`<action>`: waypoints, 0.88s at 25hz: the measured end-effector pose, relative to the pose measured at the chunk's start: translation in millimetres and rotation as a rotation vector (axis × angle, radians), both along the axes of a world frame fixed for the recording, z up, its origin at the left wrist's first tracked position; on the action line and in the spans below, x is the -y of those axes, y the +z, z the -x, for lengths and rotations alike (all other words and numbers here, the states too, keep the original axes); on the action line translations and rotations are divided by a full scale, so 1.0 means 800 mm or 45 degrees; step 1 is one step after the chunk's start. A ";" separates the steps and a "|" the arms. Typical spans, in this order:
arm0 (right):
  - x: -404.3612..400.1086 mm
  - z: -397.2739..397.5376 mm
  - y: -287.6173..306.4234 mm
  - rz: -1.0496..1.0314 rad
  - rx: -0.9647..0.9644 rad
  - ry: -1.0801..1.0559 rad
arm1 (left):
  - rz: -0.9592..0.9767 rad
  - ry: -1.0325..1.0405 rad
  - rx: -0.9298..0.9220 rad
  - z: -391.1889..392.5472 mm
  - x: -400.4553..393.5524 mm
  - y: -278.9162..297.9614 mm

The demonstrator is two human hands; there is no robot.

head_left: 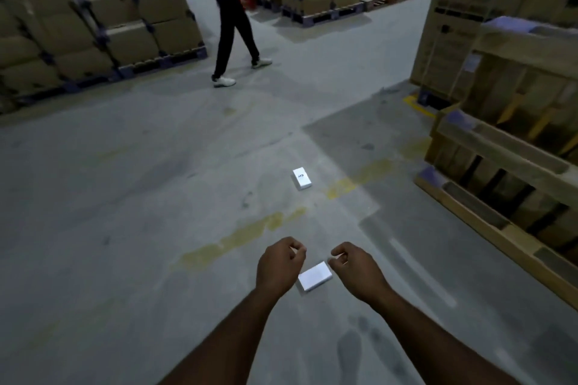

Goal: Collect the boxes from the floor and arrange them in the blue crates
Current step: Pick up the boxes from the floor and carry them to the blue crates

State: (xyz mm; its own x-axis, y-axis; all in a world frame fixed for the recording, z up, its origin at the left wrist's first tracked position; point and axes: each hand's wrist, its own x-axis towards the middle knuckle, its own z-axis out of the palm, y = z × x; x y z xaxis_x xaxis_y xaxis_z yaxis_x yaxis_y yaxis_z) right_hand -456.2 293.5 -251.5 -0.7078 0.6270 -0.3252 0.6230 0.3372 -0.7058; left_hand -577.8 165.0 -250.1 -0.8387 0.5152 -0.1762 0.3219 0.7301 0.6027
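Observation:
Two white boxes lie on the grey concrete floor. The near box (314, 280) rests flat and sits between my two hands, partly covered by my left hand. The far box (301, 178) has a dark logo on top and lies about a metre ahead, near a worn yellow floor line (250, 234). My left hand (280, 262) and my right hand (356, 269) hover just above the near box, both with fingers curled in. A small pale sliver shows at each hand's fingertips; I cannot tell what it is. No blue crate is in view.
A person in dark trousers and white shoes (233, 40) walks across the aisle ahead. Stacked cardboard cartons on pallets (93, 25) stand at the left. Tall cartons (463, 25) and wooden pallets (500, 172) line the right side.

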 end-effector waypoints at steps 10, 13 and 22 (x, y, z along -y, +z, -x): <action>-0.088 0.132 -0.016 -0.042 0.072 0.048 | -0.080 0.034 0.090 0.132 -0.097 -0.021; -0.102 0.206 -0.028 -0.055 0.094 0.048 | -0.081 -0.007 0.131 0.205 -0.115 -0.037; -0.126 0.483 -0.038 0.045 0.141 -0.087 | 0.037 -0.043 0.145 0.480 -0.121 -0.048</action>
State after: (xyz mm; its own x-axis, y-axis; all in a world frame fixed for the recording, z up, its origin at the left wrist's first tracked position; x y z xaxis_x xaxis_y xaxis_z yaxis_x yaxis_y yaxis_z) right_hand -842.4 394.2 -282.0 -0.6222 0.6597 -0.4215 0.7185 0.2675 -0.6420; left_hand -961.7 261.6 -288.2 -0.7948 0.5361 -0.2845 0.2771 0.7376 0.6158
